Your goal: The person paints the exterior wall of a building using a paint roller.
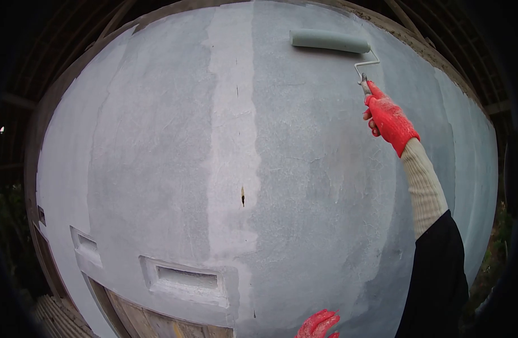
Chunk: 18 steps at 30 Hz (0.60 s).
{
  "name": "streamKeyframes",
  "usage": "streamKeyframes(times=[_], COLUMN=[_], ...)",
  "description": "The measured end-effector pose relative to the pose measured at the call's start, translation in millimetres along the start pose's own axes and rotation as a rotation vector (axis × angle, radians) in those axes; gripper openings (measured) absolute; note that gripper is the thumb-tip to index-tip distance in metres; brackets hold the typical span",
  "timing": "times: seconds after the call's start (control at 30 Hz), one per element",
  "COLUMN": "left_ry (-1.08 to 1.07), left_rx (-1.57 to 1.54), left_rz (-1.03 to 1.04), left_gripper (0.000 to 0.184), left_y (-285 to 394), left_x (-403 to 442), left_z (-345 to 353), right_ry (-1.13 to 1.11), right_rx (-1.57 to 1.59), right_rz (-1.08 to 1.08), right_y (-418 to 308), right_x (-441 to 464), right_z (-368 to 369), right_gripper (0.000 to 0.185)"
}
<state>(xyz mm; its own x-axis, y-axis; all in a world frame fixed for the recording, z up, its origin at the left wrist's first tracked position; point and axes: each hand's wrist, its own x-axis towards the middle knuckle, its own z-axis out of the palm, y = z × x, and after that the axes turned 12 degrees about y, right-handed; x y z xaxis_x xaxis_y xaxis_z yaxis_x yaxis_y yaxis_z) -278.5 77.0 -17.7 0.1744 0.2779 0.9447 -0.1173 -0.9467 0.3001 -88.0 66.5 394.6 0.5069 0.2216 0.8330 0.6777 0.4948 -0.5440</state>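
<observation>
My right hand (390, 119), in a red work glove with bare fingertips, is wrapped round the handle of a paint roller (330, 41). The roller's pale grey-green sleeve lies level across the upper part of the wall (304, 152), and a shadow shows beneath it; whether it touches is hard to tell. A bent wire frame joins sleeve and handle. At the bottom edge, part of my left hand (318, 325) shows in a matching red glove, fingers stretched out in front of the wall. Nothing is visible in it. Grey-blue paint covers most of the wall, with a paler vertical strip left of the roller.
Low on the wall are two recessed slots, a larger one (187, 279) and a smaller one (86, 243). Below them is a wooden door (152, 315). A small dark hole (242, 197) marks the pale strip. Roof beams (403, 16) run above the wall's top edge.
</observation>
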Motion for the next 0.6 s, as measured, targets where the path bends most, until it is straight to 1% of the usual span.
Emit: streamKeyframes(times=[0.03,0.1,0.17,0.2,0.23,0.27,0.3,0.33,0.37,0.43,0.47,0.5,0.53,0.6], left_ry=[0.008,0.025,0.032,0.037,0.043,0.036,0.012,-0.01,-0.012,-0.019,-0.023,-0.03,-0.036,-0.045], left_rx=[0.018,0.037,0.039,0.046,0.052,0.047,0.017,-0.011,-0.014,-0.036,-0.034,-0.065,-0.097,-0.073], left_rz=[-0.004,-0.021,-0.039,-0.046,-0.052,-0.058,-0.081,-0.101,-0.103,-0.086,-0.088,-0.128,-0.169,-0.141], left_gripper=[0.048,0.048,0.048,0.048,0.049,0.049,0.049,0.049,0.049,0.048,0.048,0.047,0.047,0.047], left_y=[-1,-4,-6,-6,-5,-3,0,1,1,-2,0,2,4,1], left_x=[0,0,-3,-5,-8,-10,-13,-15,-19,-27,-28,-31,-33,-37], left_z=[-3,-8,-12,-13,-15,-18,-20,-23,-25,-31,-36,-40,-44,-49], right_ry=[-0.025,-0.052,-0.032,0.027,0.052,0.092,0.07,0.106,0.099,0.0,-0.048,-0.069,-0.126,-0.097], right_rx=[0.032,0.074,0.043,-0.002,-0.043,-0.13,-0.145,-0.246,-0.278,-0.207,-0.164,-0.163,-0.217,-0.308], right_rz=[0.01,0.022,-0.066,-0.131,-0.051,-0.054,0.01,0.001,-0.021,-0.016,-0.011,0.013,0.089,-0.008], right_y=[-10,-18,-15,-3,6,22,38,64,107,149,169,178,202,242], right_x=[19,24,17,1,-17,-40,-67,-96,-122,-212,-257,-302,-344,-413], right_z=[10,30,44,49,52,53,50,48,44,23,11,0,-12,-19], right_gripper=[0.053,0.051,0.047,0.047,0.051,0.055,0.057,0.057,0.059,0.067,0.068,0.067,0.072,0.069])
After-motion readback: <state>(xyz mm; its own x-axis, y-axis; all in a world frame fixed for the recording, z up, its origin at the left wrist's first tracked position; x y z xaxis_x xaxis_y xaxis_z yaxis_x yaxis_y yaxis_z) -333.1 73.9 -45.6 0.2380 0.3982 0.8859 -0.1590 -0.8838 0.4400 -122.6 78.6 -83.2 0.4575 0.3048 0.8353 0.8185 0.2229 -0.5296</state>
